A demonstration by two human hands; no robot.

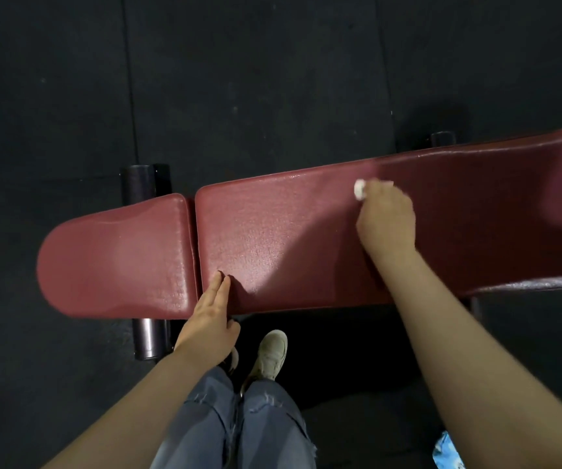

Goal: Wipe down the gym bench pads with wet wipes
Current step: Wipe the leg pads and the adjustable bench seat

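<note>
We look straight down at a dark red gym bench on a black rubber floor. It has two pads: a short rounded seat pad and, just across a narrow gap, a long back pad that runs out of view at the far right.

Our right hand rests on the long back pad, near its far edge and well along from the gap. Its fingers are curled around a bunched white wet wipe, which presses onto the vinyl; only a small white wad shows past the knuckles. Our left hand lies at the near edge of the back pad, right beside the gap, with straight fingers laid flat on the surface, holding nothing.

We judge the wiping of the back pad to be the step in hand, with the left hand bracing. The seat pad shows sheen and a faint outline that may be dampness, though we cannot be sure. The next move likely calls for steady downward pressure and long overlapping strokes along the back pad toward the gap, then over its near edge.

Below the back pad we see blue jeans and a pale sneaker. A blue patterned packet shows at the bottom right corner, perhaps the wipes; no writing or brand can be read anywhere.
</note>
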